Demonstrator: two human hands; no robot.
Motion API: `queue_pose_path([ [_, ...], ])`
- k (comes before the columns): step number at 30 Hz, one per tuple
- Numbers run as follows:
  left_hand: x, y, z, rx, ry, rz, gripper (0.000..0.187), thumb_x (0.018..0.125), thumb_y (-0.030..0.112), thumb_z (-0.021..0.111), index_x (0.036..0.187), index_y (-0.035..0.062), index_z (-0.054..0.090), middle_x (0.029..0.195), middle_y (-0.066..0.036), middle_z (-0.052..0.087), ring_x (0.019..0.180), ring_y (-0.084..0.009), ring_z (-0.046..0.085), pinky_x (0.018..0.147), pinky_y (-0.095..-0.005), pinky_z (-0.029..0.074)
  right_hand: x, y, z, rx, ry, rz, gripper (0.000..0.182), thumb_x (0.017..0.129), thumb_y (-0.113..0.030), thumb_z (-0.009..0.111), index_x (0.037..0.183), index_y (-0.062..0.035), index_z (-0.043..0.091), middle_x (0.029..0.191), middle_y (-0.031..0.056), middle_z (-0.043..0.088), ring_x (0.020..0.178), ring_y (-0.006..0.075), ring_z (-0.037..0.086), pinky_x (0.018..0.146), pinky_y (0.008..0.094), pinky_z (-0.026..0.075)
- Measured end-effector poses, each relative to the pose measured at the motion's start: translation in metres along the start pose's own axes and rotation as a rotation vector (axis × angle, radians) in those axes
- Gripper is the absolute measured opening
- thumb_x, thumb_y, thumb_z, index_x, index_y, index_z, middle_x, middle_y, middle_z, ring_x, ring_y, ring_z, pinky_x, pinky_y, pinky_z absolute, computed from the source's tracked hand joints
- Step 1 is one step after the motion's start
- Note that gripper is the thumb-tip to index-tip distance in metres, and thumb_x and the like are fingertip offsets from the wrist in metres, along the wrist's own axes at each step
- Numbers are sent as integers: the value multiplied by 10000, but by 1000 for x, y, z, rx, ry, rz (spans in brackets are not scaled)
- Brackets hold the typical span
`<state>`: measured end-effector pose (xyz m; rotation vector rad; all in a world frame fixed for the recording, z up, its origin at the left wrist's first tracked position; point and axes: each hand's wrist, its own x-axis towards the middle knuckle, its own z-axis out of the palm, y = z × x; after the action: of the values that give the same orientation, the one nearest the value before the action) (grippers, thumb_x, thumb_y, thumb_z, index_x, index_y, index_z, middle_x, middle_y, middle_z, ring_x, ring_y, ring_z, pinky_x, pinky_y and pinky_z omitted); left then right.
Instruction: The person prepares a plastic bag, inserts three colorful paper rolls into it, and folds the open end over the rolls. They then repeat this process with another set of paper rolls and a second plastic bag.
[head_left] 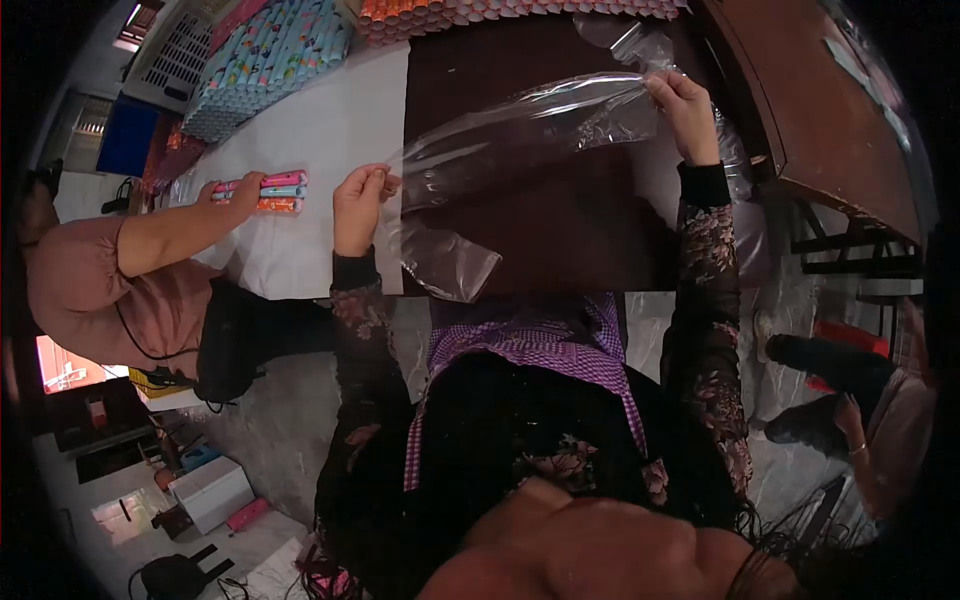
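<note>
A long sheet of clear plastic film (530, 110) is stretched above the table between my two hands. My left hand (362, 198) pinches its left end, thumb pressed against the fingers. At the other end, my right hand (686, 112) grips the film between thumb and fingers, higher and farther to the right. A loose flap of the plastic hangs below my left hand over the dark tabletop (560, 225). More crumpled clear plastic (640, 45) lies just beyond my right hand.
At my left, a co-worker's hand (240, 192) holds several patterned rolls (285, 192) over a white sheet (345, 110). Stacked blue patterned tubes (270, 65) and orange ones (500, 10) line the far side. A brown table (830, 110) stands right; another person (890, 420) sits behind it.
</note>
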<state>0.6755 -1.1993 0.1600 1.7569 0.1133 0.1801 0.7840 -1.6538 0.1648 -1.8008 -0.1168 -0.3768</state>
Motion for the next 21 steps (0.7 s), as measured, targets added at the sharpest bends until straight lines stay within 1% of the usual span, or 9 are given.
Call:
queue_pose_path([
  [3,7,1,-10,96,-221,-93,185,990,107,540,1069,-30,638,901,-74,690,814,-129,642,779,-272,512,-1,2,-15,260,-98,117,144,959,-134,607,897,-20,669,769,-21,604,685,75,532,673,233,464],
  [5,12,-11,-22,56,-269,-106,177,986,95,540,1060,-34,636,889,-71,686,811,-130,643,775,-271,511,1,10,-16,477,-68,274,155,985,-161,575,920,-34,635,788,-12,586,677,83,519,673,249,465],
  [6,13,-11,-25,21,-300,-121,168,982,83,540,1052,-38,634,876,-67,682,809,-131,643,771,-270,510,3,15,-22,447,-172,272,169,1003,-182,549,958,-33,613,803,0,584,667,95,530,654,260,476],
  [12,21,-11,-58,160,-280,-132,169,974,105,550,1031,-35,627,827,-61,667,748,-123,631,718,-257,510,7,25,-27,427,-29,390,222,993,-244,547,924,-41,601,744,23,586,588,120,518,596,272,456],
  [13,23,-12,-64,157,-251,-160,179,976,124,554,1029,-31,626,816,-61,664,721,-115,623,698,-254,507,11,26,-29,466,105,466,219,1001,-226,507,930,-34,583,743,18,561,577,124,482,598,304,461],
  [15,22,-17,-69,125,-196,-153,196,981,161,558,1031,-17,625,789,-60,660,671,-107,606,643,-257,505,43,102,-67,912,-58,365,224,1009,-194,465,953,-6,573,761,34,545,615,139,473,618,334,461],
  [18,16,-17,-65,48,-68,-155,197,988,174,558,1042,-5,619,770,-60,654,656,-118,607,607,-263,510,36,54,-77,858,403,190,271,1018,-177,425,1037,70,535,930,146,610,808,228,574,721,373,495],
  [19,14,-22,-64,8,-19,-173,200,993,180,554,1045,-5,612,781,-72,659,646,-125,606,593,-265,511,39,64,-94,988,215,-77,234,1004,-133,446,1049,83,523,1035,188,627,909,286,634,777,392,535],
  [21,11,-26,-60,-37,26,-190,204,997,185,550,1049,-4,605,793,-84,664,637,-133,606,579,-267,512,38,45,-99,804,506,-178,185,983,-81,475,1067,81,504,1064,200,627,970,326,658,811,400,560],
])
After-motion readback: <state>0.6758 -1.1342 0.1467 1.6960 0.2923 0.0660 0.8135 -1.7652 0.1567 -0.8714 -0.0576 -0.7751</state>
